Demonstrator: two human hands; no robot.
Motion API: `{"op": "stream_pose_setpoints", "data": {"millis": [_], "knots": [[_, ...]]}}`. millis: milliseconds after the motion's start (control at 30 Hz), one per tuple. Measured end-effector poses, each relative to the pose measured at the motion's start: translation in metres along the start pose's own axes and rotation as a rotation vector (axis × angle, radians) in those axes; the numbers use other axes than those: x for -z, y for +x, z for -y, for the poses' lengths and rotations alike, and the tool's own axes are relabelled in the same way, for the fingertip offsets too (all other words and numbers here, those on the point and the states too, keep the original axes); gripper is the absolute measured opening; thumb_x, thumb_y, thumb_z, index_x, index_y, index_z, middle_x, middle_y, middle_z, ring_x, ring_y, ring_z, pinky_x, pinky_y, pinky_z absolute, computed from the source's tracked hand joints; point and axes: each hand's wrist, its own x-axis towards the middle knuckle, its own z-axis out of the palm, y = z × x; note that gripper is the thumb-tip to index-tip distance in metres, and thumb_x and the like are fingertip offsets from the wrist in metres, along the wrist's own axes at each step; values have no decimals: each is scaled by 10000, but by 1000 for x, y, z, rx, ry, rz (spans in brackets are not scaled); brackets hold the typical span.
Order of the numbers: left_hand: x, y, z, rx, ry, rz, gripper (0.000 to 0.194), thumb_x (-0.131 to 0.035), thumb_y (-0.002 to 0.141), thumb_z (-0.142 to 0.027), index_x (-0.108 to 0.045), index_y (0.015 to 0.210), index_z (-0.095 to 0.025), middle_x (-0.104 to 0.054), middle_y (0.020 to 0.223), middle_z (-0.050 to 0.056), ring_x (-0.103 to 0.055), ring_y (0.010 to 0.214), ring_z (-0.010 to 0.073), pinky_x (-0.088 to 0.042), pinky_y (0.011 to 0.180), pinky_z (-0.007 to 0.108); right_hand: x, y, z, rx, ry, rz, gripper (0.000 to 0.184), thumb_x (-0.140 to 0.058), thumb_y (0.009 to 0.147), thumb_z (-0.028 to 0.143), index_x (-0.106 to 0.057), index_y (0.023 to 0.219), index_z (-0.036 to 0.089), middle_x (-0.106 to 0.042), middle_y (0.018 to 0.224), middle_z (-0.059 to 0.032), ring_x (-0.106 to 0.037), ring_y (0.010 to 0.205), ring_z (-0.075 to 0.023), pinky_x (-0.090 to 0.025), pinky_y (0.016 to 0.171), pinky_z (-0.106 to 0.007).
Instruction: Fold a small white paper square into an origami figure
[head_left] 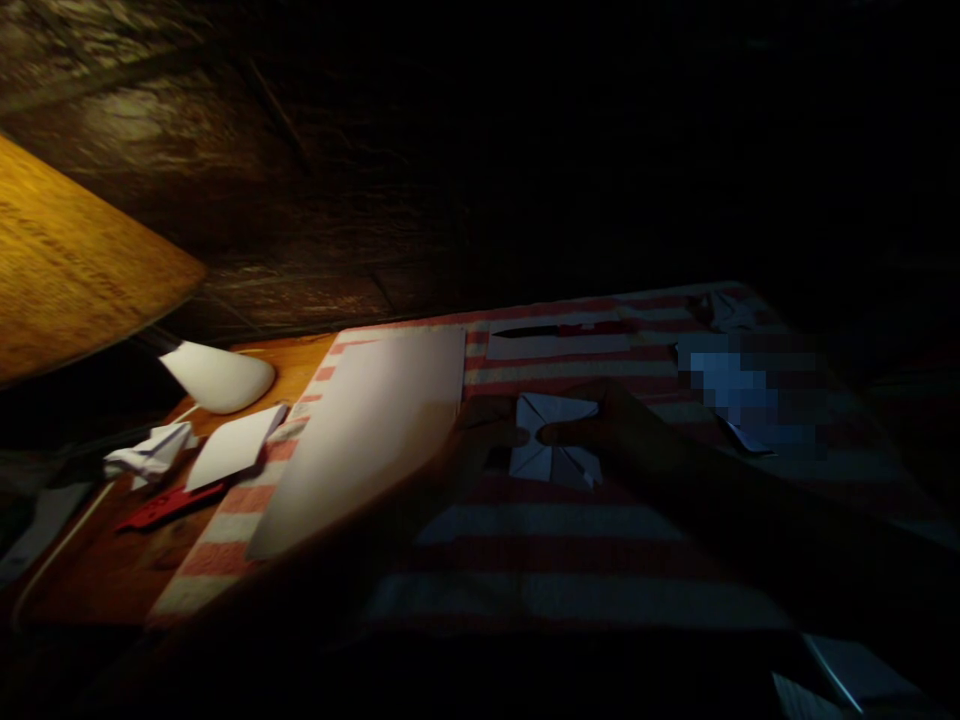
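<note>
A small piece of folded white paper (551, 465) with crossing creases is held up over a red-and-white striped cloth (600, 600). My left hand (487, 425) pinches its left side. From the right, my right hand (600, 415) grips it too, the thumb lying across its face. Both hands are dark, and the fingers behind the paper are hidden. A large white sheet of paper (375, 420) lies on the cloth just left of my left hand.
A lamp with a white base (221, 378) and yellowish shade (67, 260) stands left. Near it lie folded paper (154, 455), a white paper piece (236, 445) and a red-handled item (169, 505). Behind are a knife (555, 330) and, right, a glowing, blurred-out device (739, 400).
</note>
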Motion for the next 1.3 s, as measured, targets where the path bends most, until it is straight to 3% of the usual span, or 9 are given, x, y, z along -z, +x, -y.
{"op": "stream_pose_setpoints", "data": {"millis": [133,233,333,467,600,833,967,1067,1300], "knots": [[-2,0,-3,35,-19,-72,145,-731,499,-216,-608,525,-142,-520,486,-26,-457,423,96,-358,445,223,-1,0,0,-7,1,12,201,-879,660,254,-724,725,145,-658,703,6,-552,607,-109,-396,582,-261],[-1,-1,-2,20,0,-41,195,-760,513,-243,-590,523,-147,-505,490,-31,-435,425,86,-330,438,211,0,0,0,-28,8,-11,209,-881,659,260,-746,772,149,-680,721,-3,-566,606,-118,-414,591,-273],[0,-2,1,-69,98,36,276,-806,594,-361,-640,601,-141,-535,534,-13,-460,470,101,-330,461,218,2,-1,0,-23,3,15,217,-886,658,269,-761,789,150,-693,718,-3,-574,603,-124,-427,600,-280],[-3,1,3,-257,258,-11,397,-797,715,-533,-696,667,-152,-624,624,20,-590,647,168,-459,617,270,0,-1,4,45,-95,159,204,-879,673,282,-795,825,175,-738,792,-5,-644,736,-156,-482,716,-307],[-5,4,2,-308,324,3,449,-740,801,-579,-700,649,-157,-664,681,27,-631,757,194,-502,732,298,-4,1,6,100,-122,203,272,-873,684,290,-808,936,213,-771,882,2,-681,840,-175,-505,860,-360],[-7,2,0,-253,197,-59,427,-802,732,-555,-694,644,-151,-658,675,28,-608,711,179,-490,666,283,-3,2,2,73,-82,160,201,-863,704,257,-790,872,174,-753,814,-3,-658,761,-152,-510,773,-325],[-7,1,2,-223,148,-78,458,-802,723,-539,-613,563,-155,-550,559,-7,-475,535,116,-371,502,238,-1,1,0,2,-68,108,154,-854,707,234,-761,807,163,-711,704,15,-596,607,-115,-472,624,-270],[-4,1,2,-253,227,-67,449,-779,745,-511,-582,549,-158,-476,529,-22,-397,514,100,-298,474,230,1,1,2,-17,-62,117,174,-860,689,235,-755,804,158,-708,698,13,-591,598,-115,-454,597,-261],[1,2,-1,-275,505,88,449,-702,816,-516,-553,600,-151,-416,569,-37,-368,543,91,-260,490,214,2,1,4,-35,-135,165,211,-879,666,256,-759,796,141,-713,737,2,-572,618,-110,-431,606,-256]]}}
